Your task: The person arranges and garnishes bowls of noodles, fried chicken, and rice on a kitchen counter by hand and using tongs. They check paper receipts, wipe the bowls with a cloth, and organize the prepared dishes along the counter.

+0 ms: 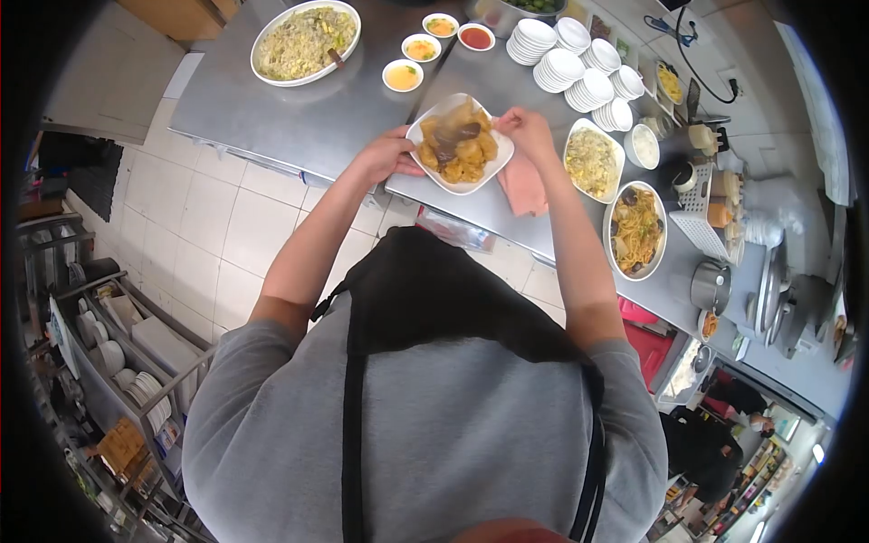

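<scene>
A white square-shaped dish (493, 164) of golden fried pieces with dark brown strips on top is at the edge of the steel counter, in front of my body. My left hand (389, 156) grips its left rim, fingers under the side. At the right rim, my right hand (527, 129) has its fingers closed on a pink cloth (523, 185), which hangs down beside the dish over the counter. How much of the cloth lies inside the fingers is hidden.
Fried rice fills an oval dish (305, 43) at the back left and a smaller dish (593, 161) at right, beside a noodle dish (636, 231). Several small sauce bowls (403, 76) and stacked white bowls (559, 69) stand behind. A dish rack (136, 362) is lower left; people (711, 452) are lower right.
</scene>
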Motion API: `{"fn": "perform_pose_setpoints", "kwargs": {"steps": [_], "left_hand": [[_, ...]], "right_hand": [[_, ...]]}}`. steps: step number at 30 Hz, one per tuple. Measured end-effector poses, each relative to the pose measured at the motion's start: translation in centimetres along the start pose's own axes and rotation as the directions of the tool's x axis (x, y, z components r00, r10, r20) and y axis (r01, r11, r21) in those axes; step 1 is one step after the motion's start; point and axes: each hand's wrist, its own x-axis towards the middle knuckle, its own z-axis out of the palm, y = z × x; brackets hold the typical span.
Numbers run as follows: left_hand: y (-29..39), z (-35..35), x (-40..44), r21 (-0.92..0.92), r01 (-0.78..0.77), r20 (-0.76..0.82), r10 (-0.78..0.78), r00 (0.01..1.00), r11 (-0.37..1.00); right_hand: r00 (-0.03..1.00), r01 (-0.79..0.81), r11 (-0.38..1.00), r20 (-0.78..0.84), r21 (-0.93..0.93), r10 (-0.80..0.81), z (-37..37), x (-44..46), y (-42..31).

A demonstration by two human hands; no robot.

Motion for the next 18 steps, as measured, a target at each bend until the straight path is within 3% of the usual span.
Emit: {"fn": "perform_pose_setpoints", "kwargs": {"steps": [2,6,8,9,11,12,14,15,17,18], "left_hand": [[-0.2,-0.1,0.3,-0.038,-0.017,-0.003,0.017,1.000,0.999],[0.2,0.6,0.1,0.006,-0.038,-0.067,0.038,0.997,0.999],[0.1,0.8,-0.1,0.029,-0.032,-0.103,0.035,0.994,0.999],[0.1,0.8,0.0,0.043,-0.036,-0.104,0.041,0.994,0.998],[0.3,0.8,0.1,0.057,-0.039,-0.106,0.045,0.993,0.998],[0.3,0.8,0.1,0.057,-0.036,-0.111,0.042,0.993,0.998],[0.1,0.9,0.2,0.057,-0.027,-0.112,0.033,0.993,0.998],[0.0,0.7,0.4,0.048,-0.038,-0.101,0.043,0.994,0.998],[-0.1,0.5,0.5,0.042,-0.051,-0.086,0.055,0.995,0.998],[-0.2,0.6,0.4,0.020,-0.054,-0.081,0.056,0.995,0.998]], "right_hand": [[0.988,-0.140,0.935,0.022,-0.326,0.156,-0.7,-0.6,-2.2],[0.984,-0.058,0.886,0.121,-0.460,0.127,-2.7,-1.5,-2.9],[0.990,0.069,0.967,0.140,-0.245,-0.036,-3.0,-2.0,-3.1],[0.989,0.071,0.967,0.142,-0.245,-0.036,-3.0,-1.7,-2.4],[0.911,0.366,0.887,0.303,-0.283,-0.279,-2.8,-1.3,-1.4],[0.911,0.364,0.888,0.304,-0.282,-0.278,-2.9,-1.3,-1.5],[0.887,0.419,0.784,0.392,-0.458,-0.245,-2.9,-1.6,-2.0],[0.889,0.414,0.786,0.388,-0.459,-0.241,-2.7,-1.7,-1.8],[0.767,0.637,0.528,0.391,-0.562,-0.509,-2.3,-1.7,-1.7],[0.769,0.635,0.528,0.389,-0.564,-0.508,-2.2,-1.6,-1.9]]}}
